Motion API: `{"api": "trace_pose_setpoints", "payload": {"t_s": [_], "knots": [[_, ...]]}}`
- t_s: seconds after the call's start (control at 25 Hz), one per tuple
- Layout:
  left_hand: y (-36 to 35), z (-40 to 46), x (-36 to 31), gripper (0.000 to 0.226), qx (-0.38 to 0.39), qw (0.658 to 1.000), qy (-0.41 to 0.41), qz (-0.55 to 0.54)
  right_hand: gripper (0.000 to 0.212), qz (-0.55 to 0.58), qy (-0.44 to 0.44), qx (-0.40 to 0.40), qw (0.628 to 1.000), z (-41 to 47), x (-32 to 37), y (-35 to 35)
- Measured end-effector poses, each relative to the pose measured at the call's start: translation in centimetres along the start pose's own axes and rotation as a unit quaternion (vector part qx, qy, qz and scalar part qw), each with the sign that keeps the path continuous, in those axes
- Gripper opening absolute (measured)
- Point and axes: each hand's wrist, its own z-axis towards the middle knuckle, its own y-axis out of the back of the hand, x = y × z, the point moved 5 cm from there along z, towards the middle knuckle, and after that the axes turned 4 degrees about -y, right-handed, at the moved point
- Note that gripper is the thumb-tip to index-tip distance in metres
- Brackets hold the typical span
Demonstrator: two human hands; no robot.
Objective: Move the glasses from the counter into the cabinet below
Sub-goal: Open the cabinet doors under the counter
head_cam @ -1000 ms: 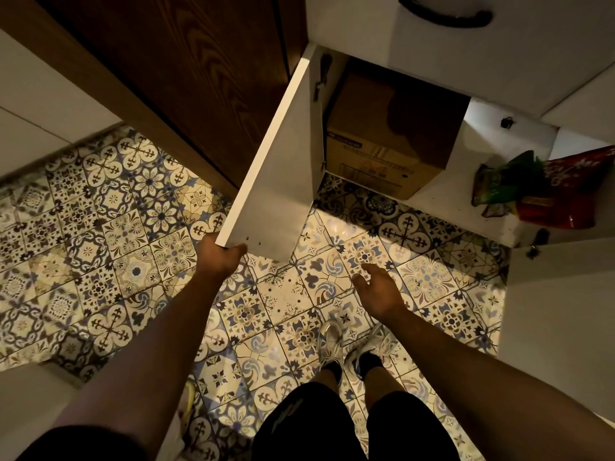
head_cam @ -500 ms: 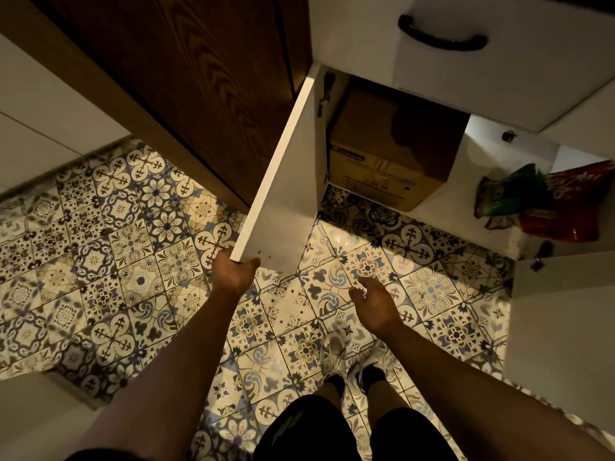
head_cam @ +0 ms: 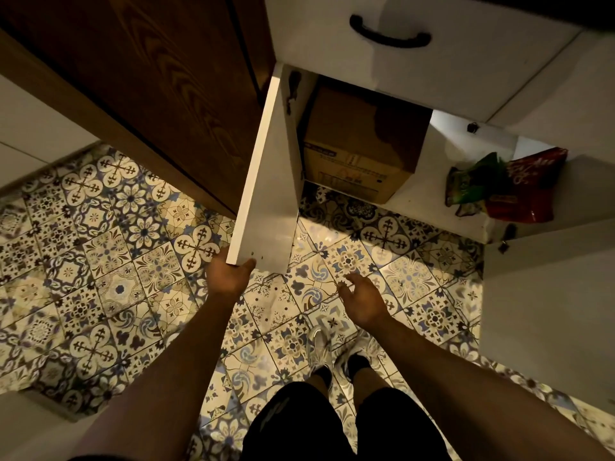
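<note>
My left hand point(head_cam: 229, 277) grips the cabinet door point(head_cam: 266, 194) corner, right hand point(head_cam: 361, 302) relaxed; the cabinet point(head_cam: 432, 194) back stays dark, no glasses visible.

Left hand point(head_cam: 229, 277) grips with curled fingers, arm extended; right hand point(head_cam: 361, 299) hangs loosely open.

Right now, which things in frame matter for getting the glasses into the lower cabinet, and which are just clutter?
Job:
- cabinet door, open, its corner gripped by the left hand
- right hand, open and holding nothing
- cabinet shelf, white, with bare space showing
No glasses are in view.

Lying about:
- cardboard box inside the cabinet
- snack bags on the shelf
- drawer handle
</note>
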Motion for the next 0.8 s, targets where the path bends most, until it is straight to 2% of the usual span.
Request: {"api": "trace_pose_setpoints", "payload": {"t_s": [0.16, 0.44, 0.8], "knots": [[-0.9, -0.6, -0.2, 0.056, 0.027, 1.0, 0.003, -0.009, 0.049, 0.009, -0.008, 0.001, 1.0, -0.2, -0.7, 0.5], [-1.8, -1.2, 0.3, 0.058, 0.019, 0.999, 0.029, -0.023, 0.047, 0.006, -0.014, -0.006, 1.0, -0.2, -2.2, 1.4], [-3.5, -2.6, -0.9, 0.053, 0.06, 0.998, -0.032, 0.003, 0.046, 0.021, -0.03, -0.006, 0.999, -0.5, -2.9, 1.7]]}}
